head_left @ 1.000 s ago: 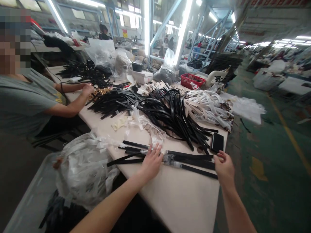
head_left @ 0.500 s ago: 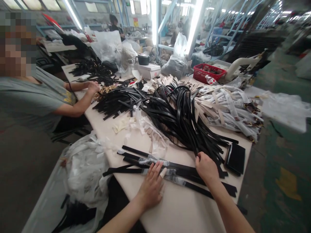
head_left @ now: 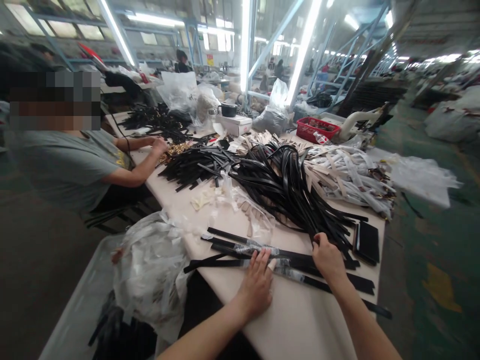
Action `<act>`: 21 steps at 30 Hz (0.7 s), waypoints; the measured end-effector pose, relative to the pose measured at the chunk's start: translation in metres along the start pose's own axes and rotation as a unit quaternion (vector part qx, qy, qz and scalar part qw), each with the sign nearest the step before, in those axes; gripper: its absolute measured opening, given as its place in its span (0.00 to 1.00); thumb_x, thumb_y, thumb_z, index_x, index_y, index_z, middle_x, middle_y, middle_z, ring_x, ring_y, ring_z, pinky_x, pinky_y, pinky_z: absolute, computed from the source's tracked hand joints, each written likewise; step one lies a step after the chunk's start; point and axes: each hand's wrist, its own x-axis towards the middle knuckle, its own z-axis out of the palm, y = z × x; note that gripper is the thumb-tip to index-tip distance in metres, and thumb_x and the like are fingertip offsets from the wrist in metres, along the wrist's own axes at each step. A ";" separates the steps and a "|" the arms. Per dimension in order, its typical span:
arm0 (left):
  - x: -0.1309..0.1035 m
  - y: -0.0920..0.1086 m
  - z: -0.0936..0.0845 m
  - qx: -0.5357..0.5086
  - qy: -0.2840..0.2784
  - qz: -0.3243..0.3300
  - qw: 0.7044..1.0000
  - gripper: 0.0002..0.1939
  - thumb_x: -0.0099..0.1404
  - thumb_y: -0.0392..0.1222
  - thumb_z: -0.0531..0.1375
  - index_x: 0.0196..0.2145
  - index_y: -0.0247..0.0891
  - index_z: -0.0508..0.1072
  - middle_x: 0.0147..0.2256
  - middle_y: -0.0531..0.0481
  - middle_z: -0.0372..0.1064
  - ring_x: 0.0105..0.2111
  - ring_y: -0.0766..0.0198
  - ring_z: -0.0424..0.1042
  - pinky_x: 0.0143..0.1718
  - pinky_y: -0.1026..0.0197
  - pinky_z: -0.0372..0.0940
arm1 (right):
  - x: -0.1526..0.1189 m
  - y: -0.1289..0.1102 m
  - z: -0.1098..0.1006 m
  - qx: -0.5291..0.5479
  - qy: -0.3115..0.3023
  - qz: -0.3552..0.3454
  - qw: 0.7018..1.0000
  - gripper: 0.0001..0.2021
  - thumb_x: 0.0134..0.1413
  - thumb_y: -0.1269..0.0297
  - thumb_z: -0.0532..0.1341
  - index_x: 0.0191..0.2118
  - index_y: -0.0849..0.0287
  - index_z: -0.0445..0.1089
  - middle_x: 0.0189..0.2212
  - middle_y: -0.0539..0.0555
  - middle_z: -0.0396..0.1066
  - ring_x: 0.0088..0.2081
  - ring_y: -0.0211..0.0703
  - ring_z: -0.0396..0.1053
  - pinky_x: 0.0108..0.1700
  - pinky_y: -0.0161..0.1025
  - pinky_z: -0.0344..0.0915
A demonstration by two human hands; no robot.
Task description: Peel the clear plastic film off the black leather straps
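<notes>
Flat black straps [head_left: 221,232], banded with clear plastic wrap [head_left: 257,249], lie side by side on the pale table. My left hand [head_left: 257,287] rests on the wrapped part with fingers stretched out; a pale cover shows on one of its digits. My right hand [head_left: 330,260] is closed in a pinch at the lower end of a big heap of long black straps [head_left: 288,175]. One strap seems to be between its fingertips, though the grip is partly hidden. Just right of that hand is a black phone-like case [head_left: 367,242].
White-wrapped straps [head_left: 348,175] are piled at the right, behind them a red basket [head_left: 317,129]. At the left, a co-worker [head_left: 75,170] handles small gold-coloured pieces [head_left: 176,150]. A bin with plastic bags [head_left: 150,270] stands by the table's left edge.
The camera view has shifted, so the table sits lower and the co-worker further right in the picture. Both my hands stay at the same places on the straps.
</notes>
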 end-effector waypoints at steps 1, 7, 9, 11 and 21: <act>-0.001 -0.001 0.000 -0.003 0.002 0.003 1.000 0.47 0.44 0.29 0.55 0.65 0.35 0.57 0.71 0.41 0.35 0.71 0.48 0.33 0.69 0.38 0.39 | -0.003 -0.004 -0.003 -0.003 0.001 0.005 1.000 0.11 0.64 0.69 0.52 0.49 0.63 0.64 0.29 0.59 0.75 0.32 0.52 0.76 0.34 0.40 0.61; -0.005 -0.009 0.001 -0.034 0.028 0.006 0.999 0.43 0.48 0.28 0.55 0.64 0.36 0.58 0.70 0.40 0.42 0.70 0.48 0.36 0.69 0.37 0.39 | -0.022 -0.018 -0.036 0.010 -0.035 -0.020 0.999 0.10 0.63 0.69 0.53 0.42 0.60 0.71 0.29 0.60 0.77 0.31 0.51 0.76 0.35 0.40 0.63; -0.008 -0.008 0.001 -0.053 0.041 0.007 0.998 0.40 0.51 0.29 0.55 0.64 0.37 0.60 0.69 0.40 0.45 0.70 0.48 0.38 0.68 0.36 0.39 | -0.030 -0.023 -0.055 0.048 -0.061 -0.049 0.996 0.08 0.62 0.64 0.56 0.40 0.57 0.72 0.31 0.57 0.78 0.32 0.48 0.77 0.37 0.38 0.66; -0.010 -0.006 0.000 -0.073 0.059 0.006 0.996 0.36 0.54 0.30 0.55 0.62 0.37 0.61 0.68 0.39 0.49 0.70 0.48 0.41 0.68 0.36 0.40 | -0.040 -0.028 -0.079 0.143 -0.089 -0.089 0.982 0.11 0.58 0.58 0.61 0.43 0.56 0.73 0.35 0.56 0.80 0.34 0.47 0.78 0.38 0.38 0.69; 0.021 -0.105 -0.088 -0.055 0.181 -0.322 0.928 0.14 0.61 0.35 0.56 0.46 0.36 0.72 0.48 0.37 0.70 0.55 0.47 0.65 0.61 0.46 0.54 | -0.105 -0.059 -0.191 0.327 0.115 -0.195 0.917 0.11 0.55 0.52 0.65 0.38 0.51 0.79 0.35 0.57 0.77 0.34 0.49 0.75 0.34 0.40 0.69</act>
